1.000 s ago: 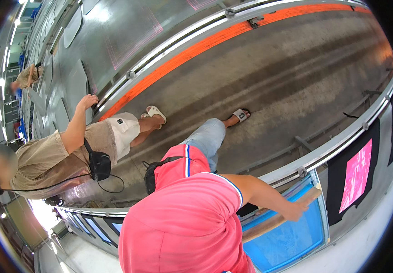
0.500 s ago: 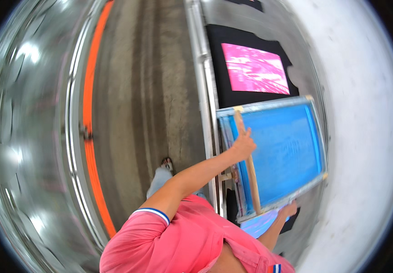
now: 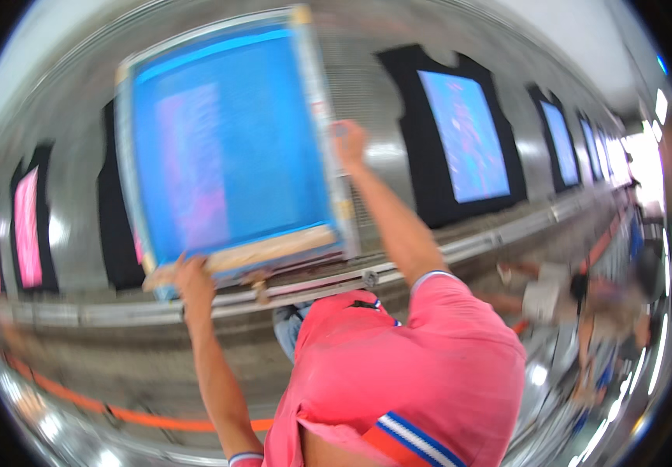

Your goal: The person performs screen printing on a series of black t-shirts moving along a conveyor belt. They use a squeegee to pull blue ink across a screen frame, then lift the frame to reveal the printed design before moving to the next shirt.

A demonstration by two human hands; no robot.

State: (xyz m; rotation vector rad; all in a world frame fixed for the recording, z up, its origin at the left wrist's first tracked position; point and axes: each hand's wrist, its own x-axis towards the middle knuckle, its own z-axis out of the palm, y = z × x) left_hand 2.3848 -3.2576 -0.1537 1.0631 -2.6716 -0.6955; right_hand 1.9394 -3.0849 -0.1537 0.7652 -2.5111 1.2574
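A blue printing screen (image 3: 250, 140) in a metal frame covers much of a black cloth piece (image 3: 112, 202) on the grey bench. A pink patch shows through its mesh. My left hand (image 3: 193, 276) grips a wooden squeegee bar (image 3: 273, 239) along the screen's near edge. My right hand (image 3: 350, 142) is closed on the frame's right side, a little blurred. Right of the screen lies another black cloth piece (image 3: 410, 148) with a shiny blue printed rectangle (image 3: 464, 136).
Black pieces with pink (image 3: 28, 229) and blue rectangles (image 3: 560, 144) line the long bench (image 3: 367, 62) both ways. A metal rail (image 3: 460, 245) runs along its near edge. An orange strip (image 3: 157, 419) lines the opposite side of the aisle. Blurred people (image 3: 554, 300) are at right.
My view has swung round to face the bench. My left hand has moved from midway along the squeegee to the screen's near edge; my right hand has come onto the frame's right side.
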